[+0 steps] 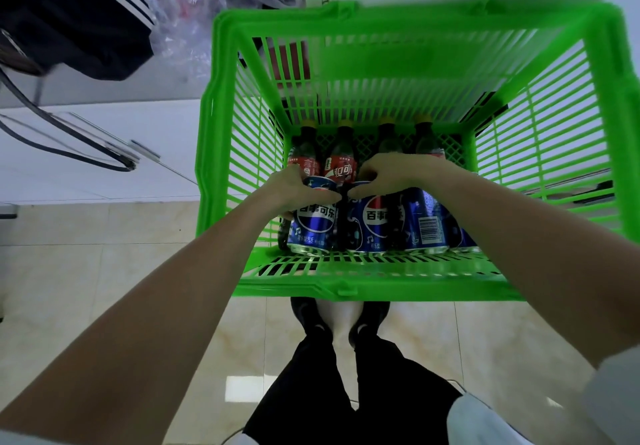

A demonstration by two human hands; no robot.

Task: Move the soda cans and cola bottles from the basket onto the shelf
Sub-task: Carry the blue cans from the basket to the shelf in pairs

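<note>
A green slatted basket (346, 282) stands on the floor in front of me. Inside, several blue soda cans stand in the near row and several cola bottles (341, 164) with red labels and yellow caps stand behind them. My left hand (298, 188) grips the top of the leftmost blue can (311, 226). My right hand (391, 172) curls its fingers round the top of the second blue can (374, 223). Another can (424, 226) with a barcode stands to the right, untouched.
A white surface (86, 153) with a black cable lies to the left. Dark clothing (86, 18) and clear plastic bags (194, 4) sit at the top left. My legs and shoes (311, 316) stand on the tiled floor just before the basket.
</note>
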